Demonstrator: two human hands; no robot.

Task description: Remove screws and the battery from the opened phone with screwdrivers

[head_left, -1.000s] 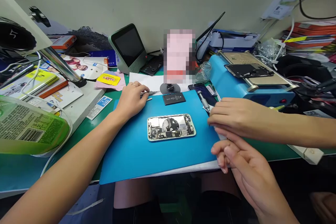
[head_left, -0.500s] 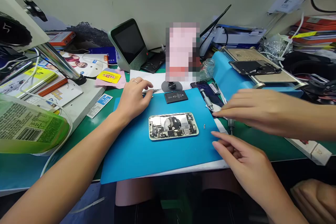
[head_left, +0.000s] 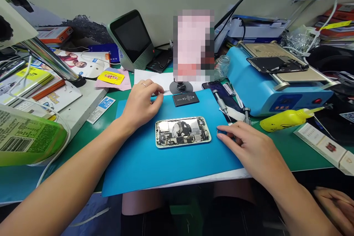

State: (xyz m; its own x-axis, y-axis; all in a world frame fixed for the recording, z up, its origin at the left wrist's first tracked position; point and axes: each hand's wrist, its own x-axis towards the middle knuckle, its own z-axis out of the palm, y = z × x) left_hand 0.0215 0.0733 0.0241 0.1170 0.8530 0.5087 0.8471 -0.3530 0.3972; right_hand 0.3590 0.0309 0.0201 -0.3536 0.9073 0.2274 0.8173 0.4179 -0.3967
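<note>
An opened phone lies on the blue mat, its circuit boards and a round coil exposed. A loose black battery rests above it, near the mat's back edge. My left hand is closed to the left of the battery. A thin pointed metal tip, seemingly of tweezers, sticks out past its fingers; the rest is hidden. My right hand pinches a tiny metal piece at the mat's right side, just off the phone's right end.
A screwdriver lies by a dark phone at the mat's back right. Further right are a blue machine, a yellow bottle and a white box. Another person's hand is at lower right.
My right hand has moved slightly up and closed its fingertips on the tiny metal piece that lay on the mat. Another person's arm has withdrawn from the right. My left hand barely moved.
</note>
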